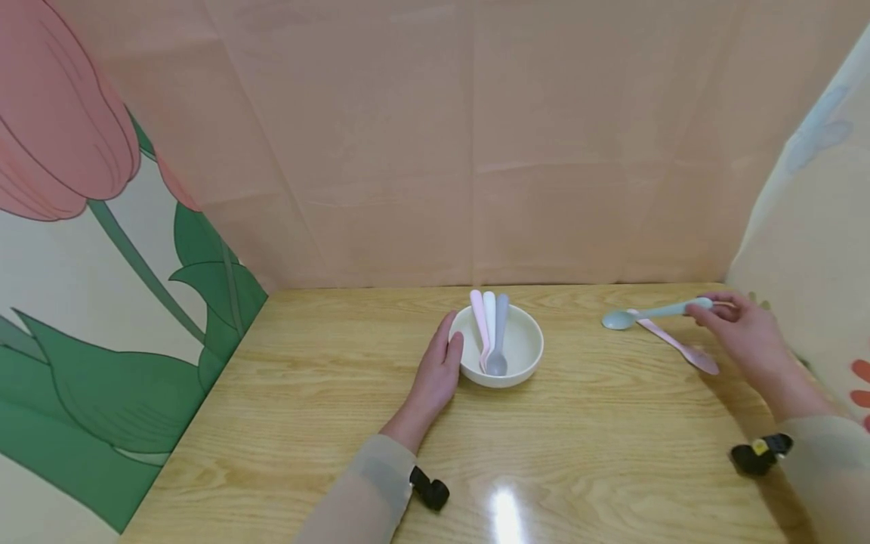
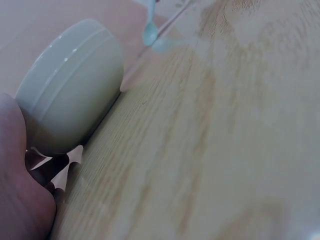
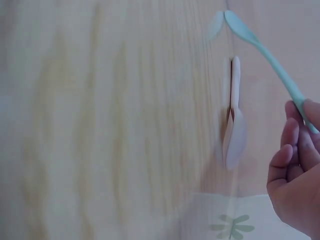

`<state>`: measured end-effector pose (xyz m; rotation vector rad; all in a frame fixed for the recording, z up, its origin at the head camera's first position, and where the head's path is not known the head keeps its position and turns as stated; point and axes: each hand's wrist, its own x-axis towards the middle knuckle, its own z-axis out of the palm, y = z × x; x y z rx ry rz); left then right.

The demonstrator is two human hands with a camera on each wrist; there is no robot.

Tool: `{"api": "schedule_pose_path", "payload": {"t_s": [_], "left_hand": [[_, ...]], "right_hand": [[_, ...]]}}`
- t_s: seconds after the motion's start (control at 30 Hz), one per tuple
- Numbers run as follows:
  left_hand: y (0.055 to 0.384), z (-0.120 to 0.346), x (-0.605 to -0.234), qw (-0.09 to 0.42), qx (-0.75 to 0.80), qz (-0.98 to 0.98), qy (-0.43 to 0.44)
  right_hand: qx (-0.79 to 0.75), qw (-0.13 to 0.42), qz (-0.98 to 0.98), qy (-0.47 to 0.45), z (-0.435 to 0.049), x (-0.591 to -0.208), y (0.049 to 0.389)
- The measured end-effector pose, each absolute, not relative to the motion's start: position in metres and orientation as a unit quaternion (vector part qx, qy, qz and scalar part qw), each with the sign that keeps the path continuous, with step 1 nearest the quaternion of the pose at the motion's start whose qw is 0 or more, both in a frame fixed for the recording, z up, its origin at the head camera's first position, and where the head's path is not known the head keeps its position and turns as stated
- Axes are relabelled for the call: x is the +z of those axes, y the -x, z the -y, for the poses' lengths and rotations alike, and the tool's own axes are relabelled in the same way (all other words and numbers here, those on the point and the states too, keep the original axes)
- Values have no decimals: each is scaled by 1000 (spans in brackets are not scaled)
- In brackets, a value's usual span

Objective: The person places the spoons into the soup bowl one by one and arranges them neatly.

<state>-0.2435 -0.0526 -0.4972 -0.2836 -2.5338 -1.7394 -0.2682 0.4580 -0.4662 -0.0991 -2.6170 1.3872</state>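
Observation:
A white bowl stands on the wooden table, holding a pink fork, a white-handled utensil and a grey-blue spoon. My left hand rests against the bowl's left side, thumb near the rim and fingers along the outer wall. Over at the right, my right hand pinches the handle end of a mint-green spoon, raised above the table with its scoop pointing left. Beneath it a pink spoon lies on the table, partly overlapped by the green one in the head view.
The wooden table meets a pinkish cloth backdrop along its far edge. A tulip-printed cloth borders the left side. Another printed cloth hangs close beyond my right hand.

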Motion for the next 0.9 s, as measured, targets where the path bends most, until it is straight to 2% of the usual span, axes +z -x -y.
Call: {"api": "schedule_pose_path", "payload": {"t_s": [0.23,0.73,0.9], "left_hand": [[244,52,-498,27,-560,823,91],[241,53,-495,25,-565,819,94],[239,53,-494,24,-564,820,93]], "right_hand": [[533,132,835,38,-446,-465,273],[632,143,762,19,-406,-448,275],[706,132,696,-3,-389,-444,275]]}}
